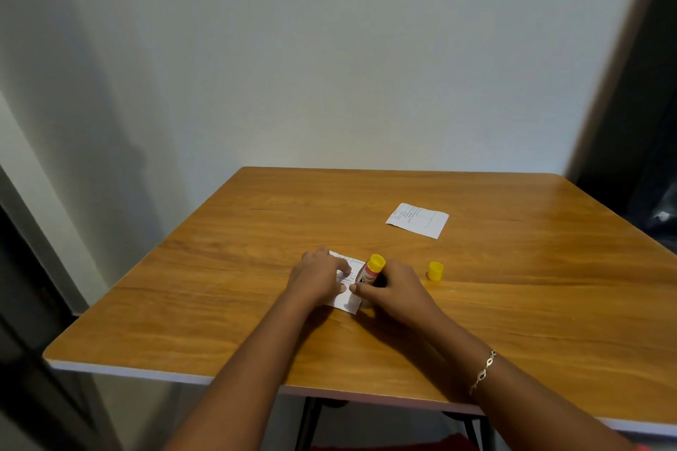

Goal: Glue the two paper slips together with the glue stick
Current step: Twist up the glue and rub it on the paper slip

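The head view showed a square wooden table (256,267) with a pale edge, set against a plain white wall. Just below the centre of the frame, the left hand (317,280) lay flat with fingers spread, pinning down a small white printed paper slip (346,300). Touching it from the right, the right hand (394,289) was wrapped around a red-labelled glue stick with a yellow base (370,271), tilted so its hidden tip met the slip. The small yellow glue cap (435,271) stood near, to the right of that hand. A second white printed paper slip (417,220) lay well apart, toward the upper right of the table. A thin chain bracelet (483,372) circled the right wrist.

Glue appeared to be going on. To do this well, the pinning hand should hold the slip firm while even strokes reach the edges, without creasing the thin paper.
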